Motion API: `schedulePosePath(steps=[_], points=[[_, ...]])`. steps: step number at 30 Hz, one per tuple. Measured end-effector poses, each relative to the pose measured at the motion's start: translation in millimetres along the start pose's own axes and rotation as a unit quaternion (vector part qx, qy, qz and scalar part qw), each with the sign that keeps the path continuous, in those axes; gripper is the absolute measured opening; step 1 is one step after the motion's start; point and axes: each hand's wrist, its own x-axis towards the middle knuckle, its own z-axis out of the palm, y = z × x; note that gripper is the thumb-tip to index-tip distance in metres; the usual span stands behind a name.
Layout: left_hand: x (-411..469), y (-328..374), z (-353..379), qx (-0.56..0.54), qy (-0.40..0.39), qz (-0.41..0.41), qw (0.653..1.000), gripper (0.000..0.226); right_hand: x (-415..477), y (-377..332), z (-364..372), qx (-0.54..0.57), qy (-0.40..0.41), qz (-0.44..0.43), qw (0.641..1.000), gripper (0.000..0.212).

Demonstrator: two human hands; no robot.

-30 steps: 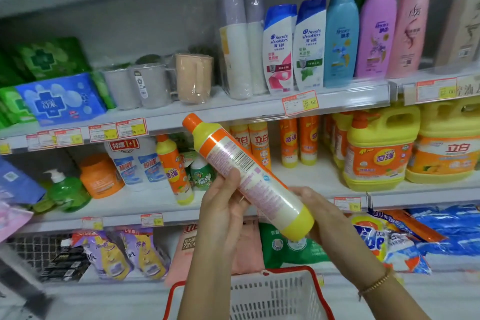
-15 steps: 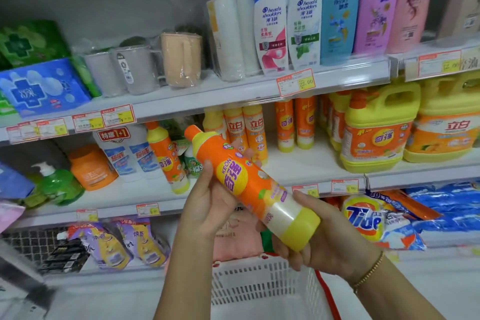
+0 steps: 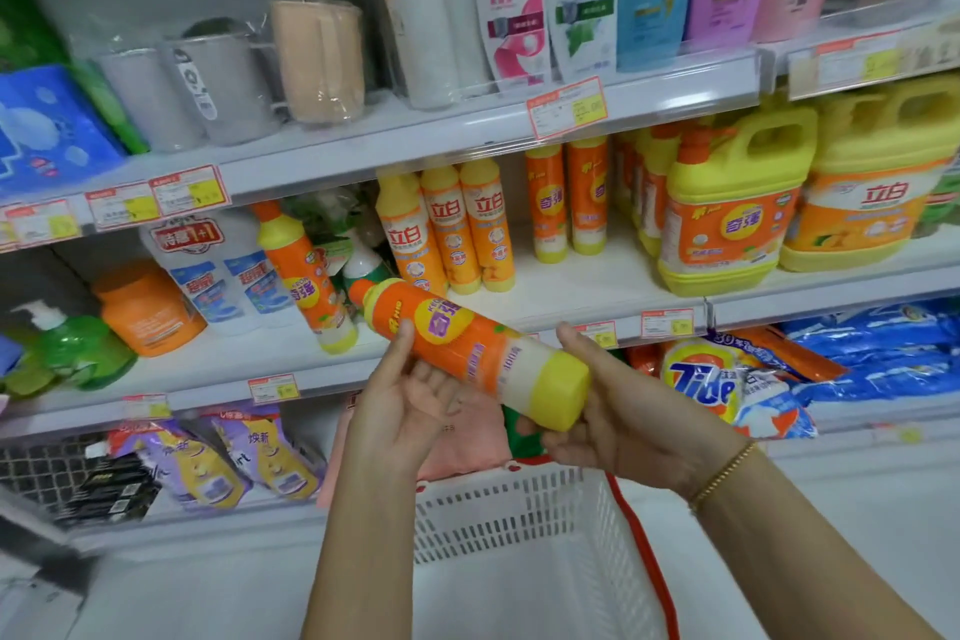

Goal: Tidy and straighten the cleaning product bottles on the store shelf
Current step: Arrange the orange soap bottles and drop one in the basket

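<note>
Held thing: You had the orange bottle (image 3: 467, 343) off the shelf, in the air in front of the middle shelf (image 3: 571, 286) and above the white basket (image 3: 519, 509).
Long axis: It lay slanted, nearer flat than upright. Its orange cap (image 3: 361, 290) pointed far and left toward the shelf, and its yellow base (image 3: 561, 392) sat near and right.
Left hand: Your left hand (image 3: 410, 411) held the bottle's middle from below, with the thumb laid over the label.
Right hand: Your right hand (image 3: 623, 421) cupped the base, thumb along the top side and fingers curled beneath.
Nearer hand: Your left sat closer to the cap and the shelf. Your right held the end that had to land first.
Likely spot: Two matching bottles (image 3: 566, 203) stood upright, far and right of the cap. A leaning bottle (image 3: 306, 276) of the same make stood to the left.
Next move, as I judged: The base needed to swing down under the cap before you carried the bottle far and right.
Risk: The three-bottle row (image 3: 452, 229) stood just beyond the cap and could have been knocked.
</note>
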Motion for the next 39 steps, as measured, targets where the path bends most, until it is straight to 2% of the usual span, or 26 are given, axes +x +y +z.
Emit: schedulePosePath(steps=[4, 6, 8, 10, 12, 17, 19, 21, 23, 27, 31, 35, 39], points=[[-11, -1, -13, 0.094, -0.005, 0.006, 0.996, 0.022, 6, 13, -12, -0.048, 0.030, -0.007, 0.998, 0.042], [-15, -2, -21, 0.148, -0.008, -0.008, 0.989, 0.038, 15, 18, -17, -0.097, 0.033, -0.022, 0.995, 0.047], [-14, 0, -28, 0.178, 0.007, 0.010, 0.984, 0.050, 27, 18, -16, -0.196, 0.055, -0.047, 0.978, 0.053], [-6, 7, -32, 0.220, 0.039, 0.068, 0.972, 0.050, 45, 14, -13, -0.315, 0.090, -0.077, 0.942, 0.055], [4, 19, -31, 0.257, 0.054, 0.135, 0.955, 0.050, 69, 6, -7, -0.385, 0.110, -0.112, 0.910, 0.058], [42, 53, -30, 0.331, 0.024, 0.270, 0.904, 0.067, 145, -21, 15, -0.493, 0.163, -0.264, 0.813, 0.058], [61, 65, -35, 0.369, 0.026, 0.302, 0.879, 0.076, 177, -31, 19, -0.526, 0.182, -0.292, 0.778, 0.054], [78, 75, -39, 0.396, 0.039, 0.318, 0.861, 0.074, 202, -40, 13, -0.586, 0.224, -0.260, 0.734, 0.046], [96, 83, -45, 0.401, 0.045, 0.321, 0.857, 0.068, 217, -46, -3, -0.631, 0.269, -0.209, 0.697, 0.038], [126, 94, -57, 0.400, 0.071, 0.303, 0.862, 0.068, 225, -42, -37, -0.688, 0.302, -0.105, 0.651, 0.031], [144, 93, -65, 0.425, 0.092, 0.303, 0.848, 0.057, 231, -31, -52, -0.715, 0.307, -0.124, 0.616, 0.031], [156, 100, -67, 0.465, 0.100, 0.295, 0.829, 0.051, 229, -30, -50, -0.728, 0.294, -0.128, 0.605, 0.030], [155, 97, -61, 0.550, 0.126, 0.270, 0.780, 0.044, 216, -37, -51, -0.730, 0.270, -0.105, 0.619, 0.033]])
